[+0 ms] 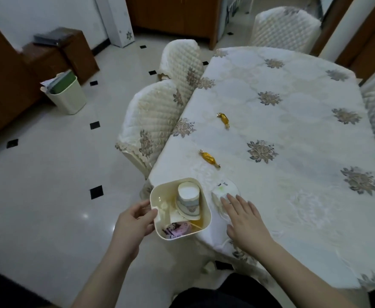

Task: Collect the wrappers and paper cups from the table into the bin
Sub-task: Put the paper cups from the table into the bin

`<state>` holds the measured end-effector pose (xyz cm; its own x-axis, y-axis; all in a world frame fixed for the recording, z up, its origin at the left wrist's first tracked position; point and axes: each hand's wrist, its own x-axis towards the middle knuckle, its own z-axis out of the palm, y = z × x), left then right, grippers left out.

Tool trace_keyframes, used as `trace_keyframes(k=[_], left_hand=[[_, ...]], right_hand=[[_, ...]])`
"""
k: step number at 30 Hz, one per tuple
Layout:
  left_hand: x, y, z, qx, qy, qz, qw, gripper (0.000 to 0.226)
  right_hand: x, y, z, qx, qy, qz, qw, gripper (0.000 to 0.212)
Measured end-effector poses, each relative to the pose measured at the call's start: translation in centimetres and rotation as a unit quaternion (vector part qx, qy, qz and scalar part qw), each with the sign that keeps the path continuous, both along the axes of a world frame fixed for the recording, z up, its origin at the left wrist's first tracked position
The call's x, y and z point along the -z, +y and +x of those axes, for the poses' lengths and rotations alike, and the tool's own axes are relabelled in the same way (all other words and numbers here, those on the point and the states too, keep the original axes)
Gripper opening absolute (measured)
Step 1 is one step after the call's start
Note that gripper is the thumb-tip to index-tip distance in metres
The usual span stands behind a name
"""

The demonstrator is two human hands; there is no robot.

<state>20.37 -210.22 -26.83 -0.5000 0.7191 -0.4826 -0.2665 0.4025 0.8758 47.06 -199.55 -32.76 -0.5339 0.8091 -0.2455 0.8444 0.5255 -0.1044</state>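
Observation:
My left hand [135,221] grips the left rim of a small cream bin [205,215], held at the table's near-left corner. Inside it, a paper cup [188,200] lies upside down on other rubbish, including a pink wrapper [179,228]. A second paper cup [223,190] lies on its side on the tablecloth just right of the bin. My right hand [244,221] is flat and spread, fingertips touching that cup. Two gold candy wrappers lie farther up the table: one [209,158] nearer, one [223,119] beyond it.
The table [293,134] has a cream flowered cloth. Two quilted chairs [155,116] stand along its left side, others at the far end and right. A larger cream bin [67,95] sits on the tiled floor at left, by brown cabinets.

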Motion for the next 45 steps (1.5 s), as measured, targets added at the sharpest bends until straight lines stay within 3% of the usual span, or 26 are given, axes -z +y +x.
trace_keyframes(k=[9,17,24,31,37,41,45], left_hand=[[-1.0,4.3,-1.9,0.027,0.029,-0.027,0.999,0.028],[-0.8,6.6,-3.7,0.049,0.057,-0.037,0.997,0.027],[-0.2,10.1,-5.4,0.108,0.046,-0.039,0.992,0.025],[0.9,15.3,-7.4,0.233,0.009,-0.017,0.972,0.023],[1.7,17.5,-10.4,0.31,-0.008,-0.017,0.951,0.024],[1.5,18.9,-11.0,0.35,0.009,-0.016,0.936,0.023],[1.5,19.5,-9.9,0.354,0.025,-0.009,0.935,0.03]], right_hand=[[1.8,5.8,-0.9,-0.05,0.039,0.028,0.998,0.065],[3.9,8.8,-2.6,-0.073,-0.014,-0.011,0.997,0.046],[3.8,9.5,-2.7,-0.034,-0.035,0.011,0.999,0.042],[1.6,7.4,-3.1,0.105,-0.063,0.044,0.992,0.051],[-1.7,3.7,-4.5,0.221,0.028,0.088,0.971,0.07],[-4.4,1.9,-5.6,0.312,0.15,0.119,0.931,0.071],[-6.9,0.8,-6.4,0.34,0.317,0.103,0.88,0.067]])
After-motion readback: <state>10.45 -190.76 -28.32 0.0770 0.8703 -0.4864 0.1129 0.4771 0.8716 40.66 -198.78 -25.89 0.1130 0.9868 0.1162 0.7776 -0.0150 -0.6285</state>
